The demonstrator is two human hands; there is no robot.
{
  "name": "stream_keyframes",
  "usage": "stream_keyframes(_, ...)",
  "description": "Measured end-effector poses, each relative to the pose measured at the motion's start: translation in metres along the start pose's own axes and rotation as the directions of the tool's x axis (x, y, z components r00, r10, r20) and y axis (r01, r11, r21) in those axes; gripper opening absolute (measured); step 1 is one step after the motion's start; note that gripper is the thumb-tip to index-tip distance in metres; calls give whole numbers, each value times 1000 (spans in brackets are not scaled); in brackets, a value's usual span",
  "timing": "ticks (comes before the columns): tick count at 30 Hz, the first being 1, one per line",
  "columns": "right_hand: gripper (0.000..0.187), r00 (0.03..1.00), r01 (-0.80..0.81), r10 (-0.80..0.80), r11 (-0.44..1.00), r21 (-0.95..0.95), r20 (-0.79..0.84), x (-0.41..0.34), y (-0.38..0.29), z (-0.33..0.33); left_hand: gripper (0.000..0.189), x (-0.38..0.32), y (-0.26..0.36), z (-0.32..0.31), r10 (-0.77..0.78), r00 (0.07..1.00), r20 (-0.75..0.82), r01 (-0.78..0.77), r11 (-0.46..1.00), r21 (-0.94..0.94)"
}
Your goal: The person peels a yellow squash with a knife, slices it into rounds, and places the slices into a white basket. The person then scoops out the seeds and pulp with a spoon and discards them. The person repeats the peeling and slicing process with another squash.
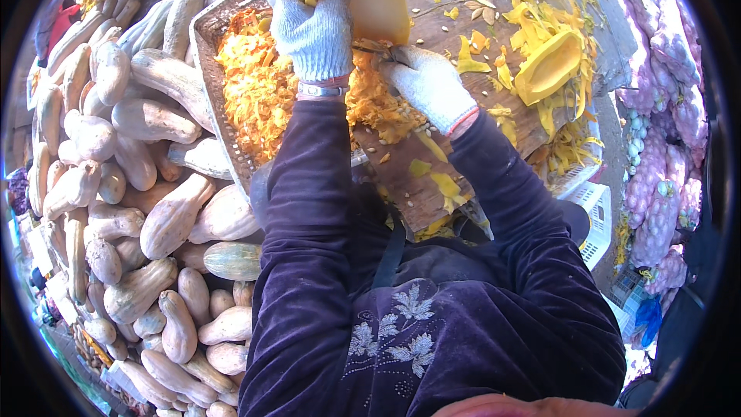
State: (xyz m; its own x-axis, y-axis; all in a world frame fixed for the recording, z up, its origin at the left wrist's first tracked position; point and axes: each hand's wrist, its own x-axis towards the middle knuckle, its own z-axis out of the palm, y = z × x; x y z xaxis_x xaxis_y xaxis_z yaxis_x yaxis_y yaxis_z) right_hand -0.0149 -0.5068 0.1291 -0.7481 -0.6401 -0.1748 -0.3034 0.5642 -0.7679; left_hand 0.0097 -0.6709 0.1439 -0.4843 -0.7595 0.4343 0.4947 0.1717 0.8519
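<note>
A peeled, hollowed piece of squash (385, 3) is gripped by my left hand (315, 26), which wears a pale knitted glove. My right hand (425, 81), gloved in white, is closed around a tool whose thin metal part reaches the squash's lower edge; its handle is mostly hidden. Beneath both hands lies stringy orange squash pulp (382, 104) with seeds. Another peeled, scooped squash piece (550, 66) rests on yellow peelings at the right of the wooden board (405, 185).
A plastic crate (205, 69) of pulp stands at the left, beside a large pile of whole squashes (156, 119). Peel strips (527, 23) cover the board's right side. A white basket (596, 217) and net bags of bulbs (657, 202), possibly garlic, are farther right.
</note>
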Motion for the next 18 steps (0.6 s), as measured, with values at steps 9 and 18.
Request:
stream_keyframes(9, 43, 977, -203, 211, 957, 208, -15, -7, -13, -14, 30, 2, -4, 1, 15, 998, -67, -17, 999, -29)
stream_keyframes(18, 47, 985, -152, 165, 964, 217, -45, -14, -13, 4, 31, -1, -1, 0, 40, 999, -29, -39, 998, 49)
